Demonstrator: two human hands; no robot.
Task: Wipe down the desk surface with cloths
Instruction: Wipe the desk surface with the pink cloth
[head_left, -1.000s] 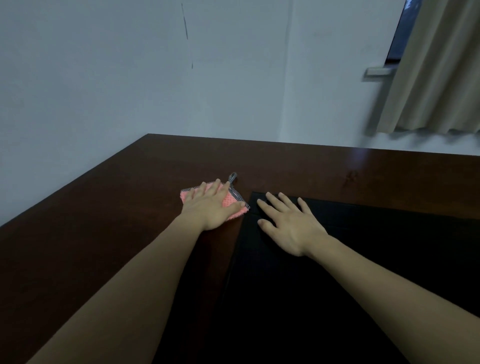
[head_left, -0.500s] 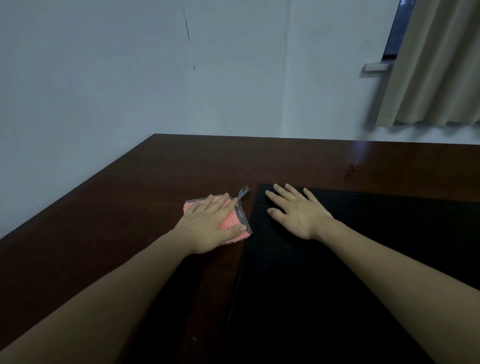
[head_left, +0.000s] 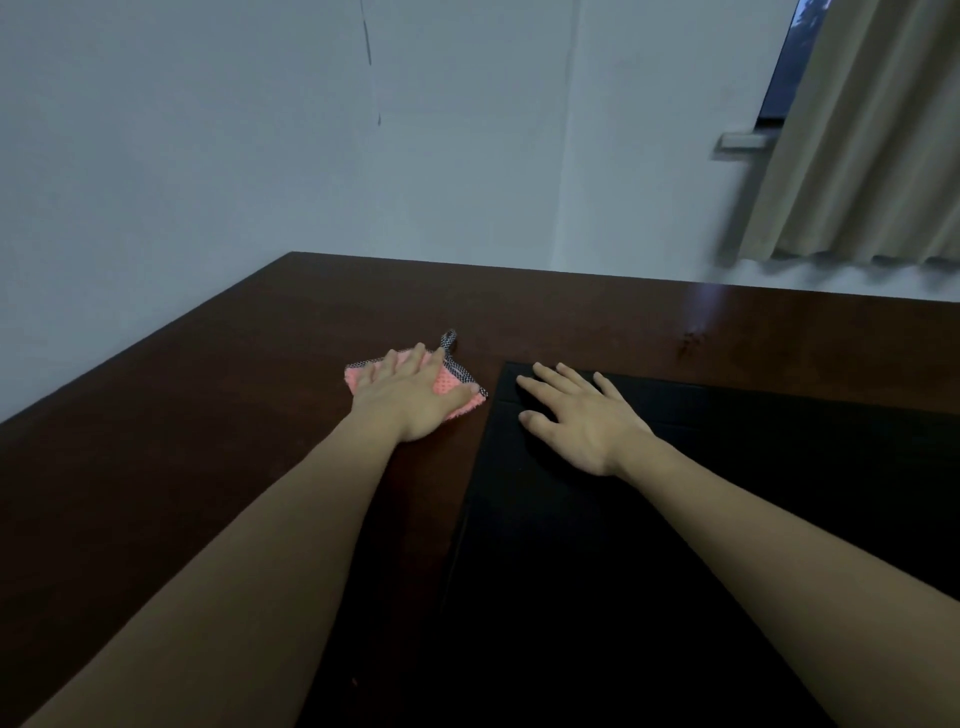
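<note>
Left hand (head_left: 410, 397), fingers straight, presses a nubby pink cloth (head_left: 451, 387) onto the dark wooden desk (head_left: 218, 415) toward its far edge, while the right hand (head_left: 576, 415) lies splayed on what looks like a black mat (head_left: 727, 519).

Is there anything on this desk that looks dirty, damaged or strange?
Yes: a small dark blotch marks the desk beyond the black mat, near the far edge. Whether stain or scratch, I cannot tell.

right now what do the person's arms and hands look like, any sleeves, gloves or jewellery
Both forearms are bare right up to the bottom edge of the picture, with no sleeve in view. The left hand and right hand wear no gloves. No ring, watch or bracelet shows on the fingers or wrists, though the light is dim.
</note>
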